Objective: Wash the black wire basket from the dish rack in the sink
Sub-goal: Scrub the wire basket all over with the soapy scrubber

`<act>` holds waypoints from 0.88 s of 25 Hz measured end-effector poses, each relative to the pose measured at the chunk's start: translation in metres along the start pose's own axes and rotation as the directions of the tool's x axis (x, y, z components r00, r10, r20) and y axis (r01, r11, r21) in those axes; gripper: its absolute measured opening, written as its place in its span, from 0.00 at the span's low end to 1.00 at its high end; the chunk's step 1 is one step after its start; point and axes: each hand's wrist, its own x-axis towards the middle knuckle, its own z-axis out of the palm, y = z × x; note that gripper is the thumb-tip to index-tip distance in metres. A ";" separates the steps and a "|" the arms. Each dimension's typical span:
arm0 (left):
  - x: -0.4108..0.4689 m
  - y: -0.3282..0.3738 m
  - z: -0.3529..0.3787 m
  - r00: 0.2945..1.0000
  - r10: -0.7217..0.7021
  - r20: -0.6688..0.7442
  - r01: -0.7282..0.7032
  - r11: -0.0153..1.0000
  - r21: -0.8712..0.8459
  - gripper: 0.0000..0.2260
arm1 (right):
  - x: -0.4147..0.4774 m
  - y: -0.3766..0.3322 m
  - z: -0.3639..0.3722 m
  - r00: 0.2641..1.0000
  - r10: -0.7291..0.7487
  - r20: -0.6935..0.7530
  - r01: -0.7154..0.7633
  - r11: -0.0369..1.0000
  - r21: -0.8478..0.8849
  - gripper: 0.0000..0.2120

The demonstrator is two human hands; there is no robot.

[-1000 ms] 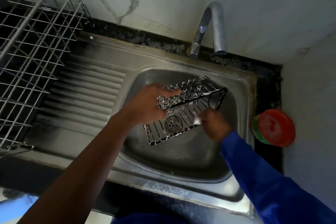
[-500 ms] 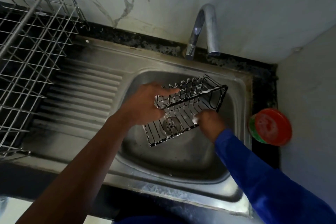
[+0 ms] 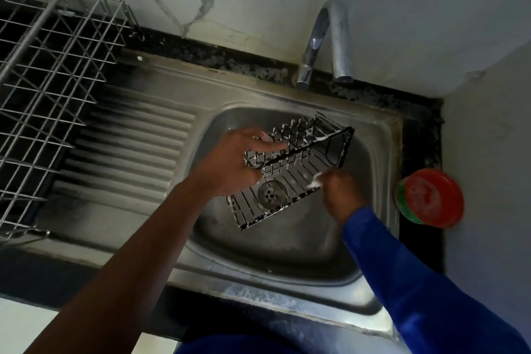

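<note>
- The stainless-steel sink (image 3: 258, 293) with a ribbed drainboard fills the middle, set in a dark counter below a pale marbled wall.
- A silver wire dish rack (image 3: 51, 80) stands at the left, over the drainboard's far end.
- The black rectangular wire basket (image 3: 301, 152) is held tilted above the sink bowl, one long side raised toward the wall, with white suds on its wires.
- The left hand (image 3: 230, 164), on a bare forearm, grips the basket's left end, thumb lying along the upper rim and fingers curled beneath.
- The right hand (image 3: 342, 195), in a blue sleeve, is at the basket's right edge with a white foamy bit (image 3: 314, 181) at its fingertips (the hand is blurred, so I cannot tell whether it pinches anything).
- A curved chrome tap (image 3: 330, 40) rises behind the bowl.
- A round green container with a red lid (image 3: 429, 198) sits on the counter right of the sink.
- The round metal drain (image 3: 271, 192) shows through the basket's wires.
</note>
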 end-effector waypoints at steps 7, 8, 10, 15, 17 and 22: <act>0.006 0.008 0.001 0.997 0.073 0.037 -0.075 0.996 0.058 0.34 | 0.021 -0.010 0.004 0.997 0.078 -0.006 -0.077 0.995 0.063 0.13; 0.006 0.003 0.000 0.997 0.072 0.030 -0.074 0.994 0.076 0.33 | 0.014 -0.008 0.004 0.999 0.050 0.001 -0.050 0.998 0.049 0.13; 0.004 -0.002 -0.001 0.997 0.071 0.027 -0.073 0.995 0.064 0.33 | 0.004 -0.006 0.000 0.997 0.073 0.019 -0.074 0.997 0.033 0.11; 0.005 0.016 0.010 0.987 0.147 0.065 -0.150 0.988 0.035 0.32 | 0.026 -0.023 -0.006 0.963 0.270 0.021 -0.268 0.938 0.219 0.11; 0.007 0.012 0.011 0.988 0.147 0.051 -0.150 0.987 0.051 0.32 | 0.030 -0.019 -0.008 0.940 0.339 0.022 -0.330 0.895 0.302 0.09; 0.012 -0.002 0.007 0.989 0.146 0.021 -0.147 0.984 0.097 0.35 | 0.022 -0.014 -0.014 0.924 0.382 -0.005 -0.354 0.859 0.370 0.17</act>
